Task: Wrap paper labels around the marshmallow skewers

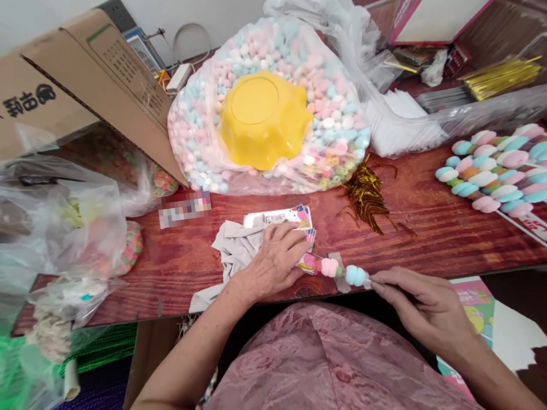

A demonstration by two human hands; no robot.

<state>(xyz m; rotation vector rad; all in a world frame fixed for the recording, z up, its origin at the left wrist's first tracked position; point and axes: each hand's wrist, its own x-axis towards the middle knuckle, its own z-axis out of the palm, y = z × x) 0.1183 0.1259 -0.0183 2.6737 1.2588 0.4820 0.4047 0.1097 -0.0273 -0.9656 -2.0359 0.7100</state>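
A marshmallow skewer, with pink, green and blue pieces, lies low over the table's front edge. My right hand pinches its stick end at the right. The skewer's far tip reaches close to my left hand, which rests with fingers stretched over a small stack of printed labels and beside a crumpled grey cloth. Part of the labels is hidden under that hand. Whether its fingertips touch the skewer I cannot tell.
Behind my hands sits a large clear bag of pastel marshmallows, a yellow bowl upside down on it. Gold twist ties lie right of centre. Finished-looking skewers are piled at right. A cardboard box stands left.
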